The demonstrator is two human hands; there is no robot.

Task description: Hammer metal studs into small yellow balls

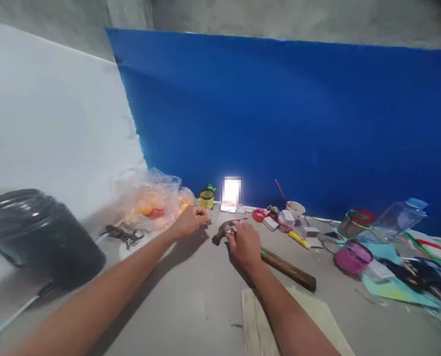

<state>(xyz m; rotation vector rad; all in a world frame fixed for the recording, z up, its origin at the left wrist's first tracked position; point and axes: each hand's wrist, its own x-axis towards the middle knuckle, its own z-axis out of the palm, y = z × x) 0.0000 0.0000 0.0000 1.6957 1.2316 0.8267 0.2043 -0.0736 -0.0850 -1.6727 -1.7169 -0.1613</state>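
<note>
Right hand (244, 242) clasps hammer (289, 269) near its head, open tabletop (183, 306) separating left hand (191, 221), whose grip is unclear

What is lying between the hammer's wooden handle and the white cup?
In the head view, a yellow stick-shaped object lies between the hammer's handle and the cup, with clutter nearer the cup.

Dark container (57, 242) at left, yellow cup (206, 200) near blue panel (280, 109).

A claw hammer (289, 269) with a dark metal head and a brown wooden handle slants across the counter (183, 311), its head farther left, its handle end nearer.
</note>
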